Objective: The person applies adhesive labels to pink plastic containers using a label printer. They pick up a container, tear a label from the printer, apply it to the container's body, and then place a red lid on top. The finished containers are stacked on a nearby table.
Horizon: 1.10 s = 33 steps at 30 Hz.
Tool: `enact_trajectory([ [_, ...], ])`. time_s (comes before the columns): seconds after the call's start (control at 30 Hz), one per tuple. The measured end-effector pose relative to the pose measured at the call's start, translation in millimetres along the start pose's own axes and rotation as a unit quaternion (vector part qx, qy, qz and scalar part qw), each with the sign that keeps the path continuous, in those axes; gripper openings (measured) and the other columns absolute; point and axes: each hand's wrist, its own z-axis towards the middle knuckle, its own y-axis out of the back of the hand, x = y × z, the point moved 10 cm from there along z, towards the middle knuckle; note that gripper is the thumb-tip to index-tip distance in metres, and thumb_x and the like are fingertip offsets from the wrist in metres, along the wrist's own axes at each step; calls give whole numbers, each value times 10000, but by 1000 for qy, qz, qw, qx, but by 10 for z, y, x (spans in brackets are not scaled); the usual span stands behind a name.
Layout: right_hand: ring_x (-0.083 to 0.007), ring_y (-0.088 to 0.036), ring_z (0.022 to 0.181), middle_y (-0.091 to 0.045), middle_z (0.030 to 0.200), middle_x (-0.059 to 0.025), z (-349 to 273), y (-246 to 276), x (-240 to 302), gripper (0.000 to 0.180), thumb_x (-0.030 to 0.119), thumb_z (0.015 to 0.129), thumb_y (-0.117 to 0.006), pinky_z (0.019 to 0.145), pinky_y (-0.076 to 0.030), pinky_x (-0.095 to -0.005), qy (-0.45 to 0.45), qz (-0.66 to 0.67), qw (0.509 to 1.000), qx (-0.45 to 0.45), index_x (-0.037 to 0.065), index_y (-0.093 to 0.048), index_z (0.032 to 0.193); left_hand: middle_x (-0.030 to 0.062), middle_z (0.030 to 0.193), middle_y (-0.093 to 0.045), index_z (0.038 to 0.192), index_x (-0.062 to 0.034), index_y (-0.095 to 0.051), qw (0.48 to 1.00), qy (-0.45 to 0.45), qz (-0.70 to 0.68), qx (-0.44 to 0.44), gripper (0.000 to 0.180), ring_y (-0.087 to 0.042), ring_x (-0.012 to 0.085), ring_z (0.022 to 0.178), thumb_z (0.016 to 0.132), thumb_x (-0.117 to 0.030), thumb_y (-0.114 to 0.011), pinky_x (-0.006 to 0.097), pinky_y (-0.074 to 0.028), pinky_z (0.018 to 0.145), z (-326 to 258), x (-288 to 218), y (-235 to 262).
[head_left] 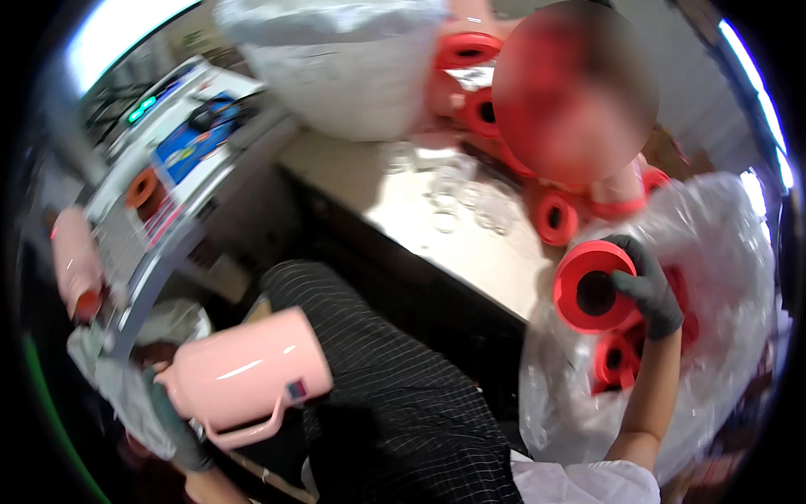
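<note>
1. Right hand, dark-gloved, wrapped around a red ring-shaped part, fingers curled over its rim, held just above the open clear plastic bag at the right.
2. Inside the bag, more red parts of the same kind, piled loosely below the held one.
3. Left hand, also gloved, low at the left, fingers closed on the bottom end of a pink jug body, lying tilted on its side with the handle hanging down.
4. On the worktop, further red pieces near the far right edge, a scatter of clear rings around the middle.
5. Another pink jug body on the rack at the left edge.
6. Progress, judging by this: one red part picked, one jug in hand, the two well apart and not yet joined; plenty of red parts left in the bag and on the worktop, so most of the batch looks undone.
</note>
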Motion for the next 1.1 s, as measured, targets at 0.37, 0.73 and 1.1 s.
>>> enact_trajectory([
  [0.37,-285,-590,984,-612,1117,-144,445,-3791,1011,625,195,930,-725,906,-495,-381,462,42,876,128,-58,-542,1472,124,1407,-628,1466,3,-489,954,105,-227,-163,464,-611,244,1273,1133,-316,-435,387,-474,1117,-1131,676,-943],
  [0.73,-275,-577,931,-621,1100,-137,187,-3749,905,669,465,1043,-580,830,-497,-393,540,49,826,152,-70,-556,1443,147,1407,-643,1459,-29,-548,818,182,-533,-115,620,-635,273,1251,1124,-505,-336,427,-492,1098,-1062,409,-1293],
  [1.1,-267,-633,1061,-655,1231,-176,415,-3708,894,553,341,1114,-446,953,-521,-383,340,145,916,153,-72,-503,1478,53,1080,-645,1168,-4,-589,938,43,-189,-287,385,-619,152,990,1109,-356,-446,334,-513,901,-931,-263,-608],
])
